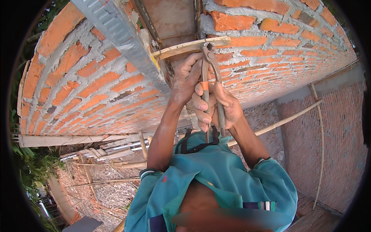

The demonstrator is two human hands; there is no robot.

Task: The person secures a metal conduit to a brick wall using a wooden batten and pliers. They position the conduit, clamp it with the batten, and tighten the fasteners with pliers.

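From here the pincers [211,58] are dull, scuffed metal; the strip [176,50] at twelve o'clock is bare, matt wood. At eleven runs a shiny, ribbed metal channel [120,36], at one coarse brickwork [276,26], at six a matt cloth shirt [220,164].

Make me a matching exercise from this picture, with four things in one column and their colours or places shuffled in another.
Things:
1. Pincers
2. Wooden strip
3. Shirt
4. Metal channel

Colours or places:
A. Teal
B. Gripped by the right hand
C. Grey
D. Just above the left hand in the picture

Pairs: 1-B, 2-D, 3-A, 4-C
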